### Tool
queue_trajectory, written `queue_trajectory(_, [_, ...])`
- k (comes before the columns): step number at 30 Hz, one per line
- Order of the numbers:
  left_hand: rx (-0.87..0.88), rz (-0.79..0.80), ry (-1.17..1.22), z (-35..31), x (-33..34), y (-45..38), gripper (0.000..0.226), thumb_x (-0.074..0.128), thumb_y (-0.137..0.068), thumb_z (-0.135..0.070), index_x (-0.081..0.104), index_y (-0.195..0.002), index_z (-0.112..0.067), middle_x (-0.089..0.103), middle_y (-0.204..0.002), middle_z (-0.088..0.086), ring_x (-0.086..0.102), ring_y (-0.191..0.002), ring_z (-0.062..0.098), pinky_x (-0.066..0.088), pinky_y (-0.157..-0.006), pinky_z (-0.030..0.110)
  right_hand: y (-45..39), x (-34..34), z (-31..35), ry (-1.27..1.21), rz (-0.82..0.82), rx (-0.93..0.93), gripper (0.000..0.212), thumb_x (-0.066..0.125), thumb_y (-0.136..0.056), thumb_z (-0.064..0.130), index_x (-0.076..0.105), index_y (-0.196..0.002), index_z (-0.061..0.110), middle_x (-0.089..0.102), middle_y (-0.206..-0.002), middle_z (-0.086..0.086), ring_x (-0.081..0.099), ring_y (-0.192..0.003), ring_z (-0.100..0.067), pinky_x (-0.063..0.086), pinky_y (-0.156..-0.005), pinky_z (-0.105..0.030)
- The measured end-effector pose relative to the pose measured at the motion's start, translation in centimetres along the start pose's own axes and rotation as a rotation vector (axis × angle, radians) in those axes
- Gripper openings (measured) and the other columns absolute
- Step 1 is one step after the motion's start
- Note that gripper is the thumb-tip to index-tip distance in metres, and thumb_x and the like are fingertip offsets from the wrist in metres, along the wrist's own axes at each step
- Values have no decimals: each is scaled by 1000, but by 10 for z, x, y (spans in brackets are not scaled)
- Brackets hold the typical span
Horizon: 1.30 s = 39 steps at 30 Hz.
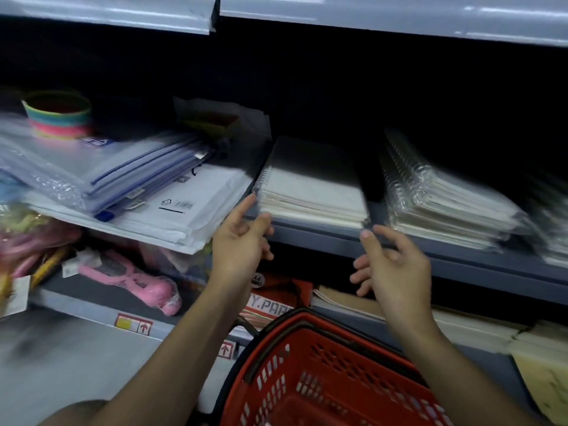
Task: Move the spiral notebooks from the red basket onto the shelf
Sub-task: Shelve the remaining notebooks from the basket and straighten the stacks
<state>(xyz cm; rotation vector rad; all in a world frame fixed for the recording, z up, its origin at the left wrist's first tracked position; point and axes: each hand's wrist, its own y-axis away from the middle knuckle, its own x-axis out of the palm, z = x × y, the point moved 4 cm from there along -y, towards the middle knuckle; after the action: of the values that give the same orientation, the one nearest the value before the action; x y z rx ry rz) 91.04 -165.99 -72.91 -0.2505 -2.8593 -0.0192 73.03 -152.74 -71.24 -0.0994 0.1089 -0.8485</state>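
Note:
A stack of white spiral notebooks (310, 192) in clear wrap lies on the grey shelf (322, 238), spirals to the left. My left hand (242, 241) is at the stack's front left corner, index finger touching it, fingers apart. My right hand (390, 265) hovers at the front right corner, thumb tip against the stack, holding nothing. A second, taller stack of spiral notebooks (442, 198) lies to the right on the same shelf. The red basket (325, 373) stands below my hands; what shows of its inside holds no notebook.
Clear zip folders (135, 170) and white envelopes (172, 216) are piled left of the notebooks. A rainbow spring toy (58, 115) sits far left. The lower shelf holds a pink toy (132, 278), paper reams (270, 302) and books. The upper shelf edge (368, 16) overhangs.

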Motion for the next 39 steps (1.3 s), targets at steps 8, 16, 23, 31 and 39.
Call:
queue_trajectory(8, [-503, 224, -143, 92, 10, 70, 14, 55, -98, -9, 67, -106, -12, 60, -69, 6, 48, -49, 14, 45, -43, 22, 104, -72, -130, 184, 189, 463, 14, 65, -94, 19, 69, -89, 7, 64, -61, -14, 57, -44, -26, 44, -40, -27])
queue_trajectory(16, [-543, 666, -1209, 206, -16, 138, 27, 62, -89, -26, 72, -104, -5, 73, -108, 12, 68, -105, 26, 51, -84, 27, 176, -90, -240, 461, 218, 828, 24, 67, -90, 37, 69, -80, 15, 62, -63, 0, 54, -56, -16, 43, -58, -28])
queue_trajectory(23, [-584, 832, -1560, 225, -27, 143, 50, 51, -95, -38, 57, -130, -3, 59, -136, 16, 58, -124, 31, 47, -94, 29, 211, -80, -246, 241, 259, 1115, 19, 65, -93, 34, 61, -96, 17, 64, -90, -1, 57, -76, -13, 45, -61, -25])
queue_trajectory(31, [-604, 793, -1607, 216, -29, 152, 41, 45, -94, -15, 56, -126, 9, 60, -133, 21, 61, -120, 32, 52, -89, 32, 216, -82, -243, 164, 140, 1155, 9, 60, -94, 18, 65, -88, 13, 64, -79, -2, 58, -66, -13, 44, -55, -23])
queue_trajectory(39, [-563, 482, -1059, 170, -33, 162, 30, 68, -83, -25, 68, -110, -12, 74, -97, -1, 70, -83, 10, 58, -70, 21, 215, -105, -215, -31, -11, 1090, 14, 64, -85, -4, 69, -96, 2, 71, -85, -11, 68, -81, -29, 54, -64, -32])
